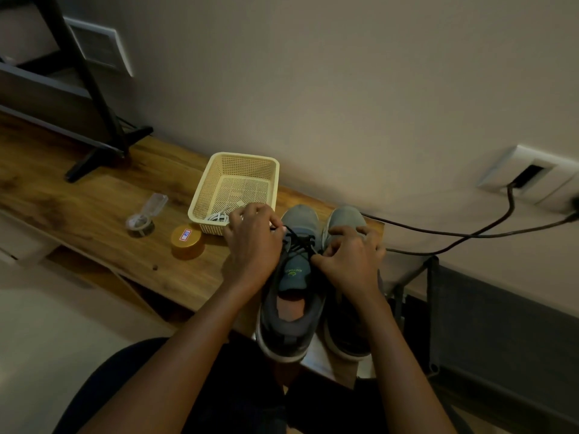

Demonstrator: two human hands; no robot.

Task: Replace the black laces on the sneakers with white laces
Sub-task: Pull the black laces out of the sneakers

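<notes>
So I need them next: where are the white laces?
In the head view, the white laces lie in the near corner of the cream basket, left of centre, right beside the left hand.

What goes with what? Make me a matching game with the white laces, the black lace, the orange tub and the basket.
Things:
1. white laces
2. black lace
3. orange tub
4. basket

Matches:
A. cream-coloured
B. threaded in a sneaker
C. lying inside the basket
D. has a sticker on top

Pairs: 1-C, 2-B, 3-D, 4-A
</notes>
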